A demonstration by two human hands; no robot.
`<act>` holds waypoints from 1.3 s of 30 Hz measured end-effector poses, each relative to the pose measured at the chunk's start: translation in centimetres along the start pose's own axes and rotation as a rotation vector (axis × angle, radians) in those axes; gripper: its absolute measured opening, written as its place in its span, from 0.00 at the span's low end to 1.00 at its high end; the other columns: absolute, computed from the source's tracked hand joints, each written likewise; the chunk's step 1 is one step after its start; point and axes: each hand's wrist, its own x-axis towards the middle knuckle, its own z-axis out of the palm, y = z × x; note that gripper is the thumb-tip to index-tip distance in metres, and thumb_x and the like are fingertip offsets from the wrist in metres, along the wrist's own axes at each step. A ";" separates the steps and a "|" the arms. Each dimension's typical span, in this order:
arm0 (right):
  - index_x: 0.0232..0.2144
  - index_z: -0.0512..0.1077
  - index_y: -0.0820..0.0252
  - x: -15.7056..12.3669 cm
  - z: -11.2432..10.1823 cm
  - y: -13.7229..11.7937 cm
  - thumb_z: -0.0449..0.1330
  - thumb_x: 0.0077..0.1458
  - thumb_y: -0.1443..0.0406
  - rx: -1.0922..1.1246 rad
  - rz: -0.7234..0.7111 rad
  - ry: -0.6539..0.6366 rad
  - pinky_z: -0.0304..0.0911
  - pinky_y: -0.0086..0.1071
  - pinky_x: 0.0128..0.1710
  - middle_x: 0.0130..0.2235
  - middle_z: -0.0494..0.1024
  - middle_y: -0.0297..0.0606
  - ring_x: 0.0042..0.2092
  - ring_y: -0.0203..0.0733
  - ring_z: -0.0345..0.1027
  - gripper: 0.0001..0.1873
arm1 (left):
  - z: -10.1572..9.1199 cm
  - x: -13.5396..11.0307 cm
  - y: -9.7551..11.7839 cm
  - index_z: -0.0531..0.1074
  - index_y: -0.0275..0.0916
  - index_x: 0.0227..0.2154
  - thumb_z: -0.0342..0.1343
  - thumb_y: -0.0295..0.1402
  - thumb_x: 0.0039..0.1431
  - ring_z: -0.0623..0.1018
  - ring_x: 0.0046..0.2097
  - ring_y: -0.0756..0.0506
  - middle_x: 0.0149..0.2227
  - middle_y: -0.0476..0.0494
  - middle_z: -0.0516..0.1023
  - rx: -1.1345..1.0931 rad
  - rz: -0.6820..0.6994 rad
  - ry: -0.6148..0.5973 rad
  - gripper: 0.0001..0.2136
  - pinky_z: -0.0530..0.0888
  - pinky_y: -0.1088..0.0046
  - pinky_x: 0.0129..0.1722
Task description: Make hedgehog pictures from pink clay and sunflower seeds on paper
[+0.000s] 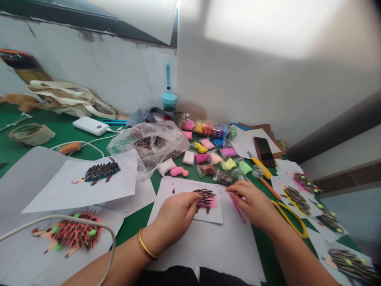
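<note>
You're apparently setting sunflower seeds [206, 196]: your right hand [252, 203] pinches a slim tool [225, 192] at the right edge of the card [214, 216]; your left hand [175, 214], grip unclear; next calls for careful placing.

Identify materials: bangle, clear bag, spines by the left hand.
Bangle: probably polished gold-toned metal; smooth, shiny yellow, though plating is possible.
Bag: thin, glossy plastic film; see-through, creased.
Spines: likely sunflower seeds, finish unclear; slim, pointed, dark with pale streaks.
</note>
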 end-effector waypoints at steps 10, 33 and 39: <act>0.39 0.78 0.55 1.6 2.1 1.0 0.55 0.62 0.66 -0.078 -0.036 0.001 0.65 0.39 0.46 0.41 0.76 0.39 0.44 0.44 0.70 0.11 | 0.3 -0.2 0.0 0.75 0.44 0.47 0.48 0.28 0.63 0.79 0.46 0.44 0.46 0.48 0.80 -0.003 0.020 -0.029 0.14 0.74 0.66 0.48; 0.38 0.76 0.55 0.3 0.4 -0.4 0.52 0.64 0.66 -0.044 -0.146 0.083 0.66 0.37 0.43 0.40 0.75 0.40 0.43 0.44 0.69 0.12 | 0.2 0.0 0.2 0.75 0.46 0.47 0.50 0.35 0.66 0.78 0.45 0.44 0.45 0.49 0.80 -0.030 -0.008 -0.028 0.11 0.73 0.67 0.46; 0.39 0.75 0.53 -0.8 0.8 -3.0 0.52 0.64 0.66 0.039 -0.222 0.064 0.66 0.37 0.42 0.40 0.75 0.41 0.42 0.44 0.68 0.11 | 0.5 -0.1 0.3 0.76 0.46 0.44 0.55 0.34 0.63 0.78 0.43 0.45 0.42 0.51 0.80 -0.049 0.012 -0.076 0.09 0.71 0.70 0.44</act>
